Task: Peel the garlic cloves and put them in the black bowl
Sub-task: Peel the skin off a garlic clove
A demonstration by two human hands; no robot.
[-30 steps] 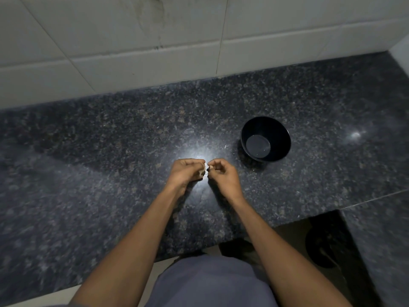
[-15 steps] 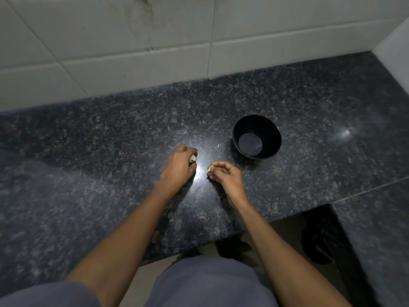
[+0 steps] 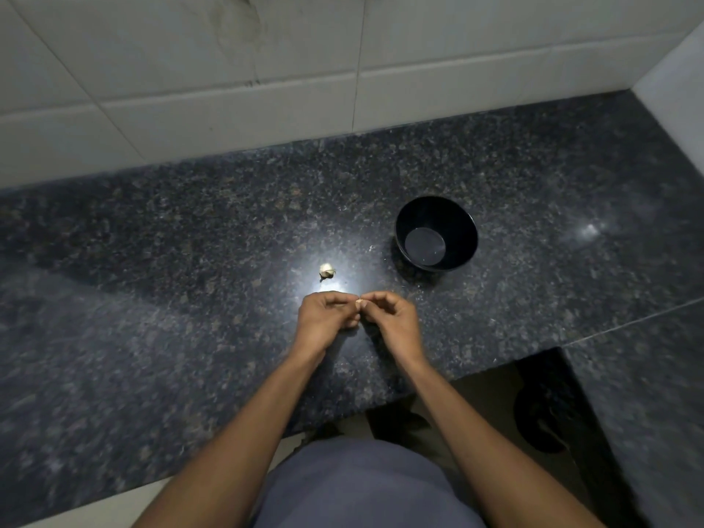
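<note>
Nearest the camera, a grey-clad torso [image 3: 365, 485] and two bare forearms reach forward over the edge of the dark speckled granite counter [image 3: 152, 337]. The left hand [image 3: 327, 318] and right hand [image 3: 392, 322] meet knuckle to knuckle above the counter, fingers curled inward; between their fingertips a small pale garlic clove [image 3: 358, 301] is pinched from both sides, only a sliver of it showing, so its long axis and the way it points cannot be told. Compared with half a second earlier, when the hands were apart and each held its own pale piece, the hands have closed together again, and the left hand no longer holds the larger piece. That piece, a pale garlic bulb remnant [image 3: 327, 270], now lies loose on the counter just beyond the left hand, in the bright reflection of the lamp, apart from both hands; it looks roundish, with a short point toward the right, toward the bowl. Farther off and to the right stands the black bowl [image 3: 436, 232], upright, well apart from the hands, its flat bottom bare of cloves. A few tiny pale flecks [image 3: 371, 247] lie on the counter between remnant and bowl. Beyond the counter rises a white tiled wall [image 3: 266, 89], stained near the top
</note>
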